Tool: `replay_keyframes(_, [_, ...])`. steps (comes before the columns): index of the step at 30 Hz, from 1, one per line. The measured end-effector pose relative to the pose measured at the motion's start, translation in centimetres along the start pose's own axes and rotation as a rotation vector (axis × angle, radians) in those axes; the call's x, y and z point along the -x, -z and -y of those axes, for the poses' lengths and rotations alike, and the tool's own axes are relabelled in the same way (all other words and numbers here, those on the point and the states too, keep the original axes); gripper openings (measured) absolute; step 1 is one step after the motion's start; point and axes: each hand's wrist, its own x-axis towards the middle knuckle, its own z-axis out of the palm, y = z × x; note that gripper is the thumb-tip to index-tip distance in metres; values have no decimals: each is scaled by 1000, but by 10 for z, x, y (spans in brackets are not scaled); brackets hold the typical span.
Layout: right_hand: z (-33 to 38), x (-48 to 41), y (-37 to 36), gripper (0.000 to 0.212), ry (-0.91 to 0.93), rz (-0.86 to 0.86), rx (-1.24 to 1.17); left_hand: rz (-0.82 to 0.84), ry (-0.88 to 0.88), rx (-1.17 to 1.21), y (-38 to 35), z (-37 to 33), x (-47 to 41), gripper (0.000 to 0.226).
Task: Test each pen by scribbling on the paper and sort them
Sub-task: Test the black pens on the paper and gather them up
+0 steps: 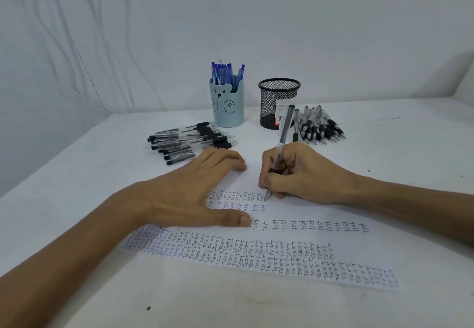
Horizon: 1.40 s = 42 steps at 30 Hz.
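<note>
My right hand (300, 174) pinches a clear pen (280, 145), tip on the paper (295, 245) beside rows of "test". My left hand (189, 189) presses the sheet flat. Far off stand 2 cups: a blue bear cup (227, 106) and a black mesh cup (278, 102).

table (410, 148): was white, lightly marked | speck (148, 308): dark, lay near front edge | wall (333, 33): plain white, stood behind table | cables (89, 76): thin, ran down wall at left
</note>
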Motion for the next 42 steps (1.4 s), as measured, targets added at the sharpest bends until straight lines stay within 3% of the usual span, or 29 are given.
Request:
replay_keyframes(37, [-3,-3,-1,15,-30,-85,52,7,-1,6,0,1,0,97])
replay_keyframes(39, [-3,-5,0,21,-85,-147,-24,-3,-11,3,-1,2,0,96])
replay_keyframes(42, [-2,-10,3,29,-211,-226,-358,-7,-15,3,-1,3,1,95])
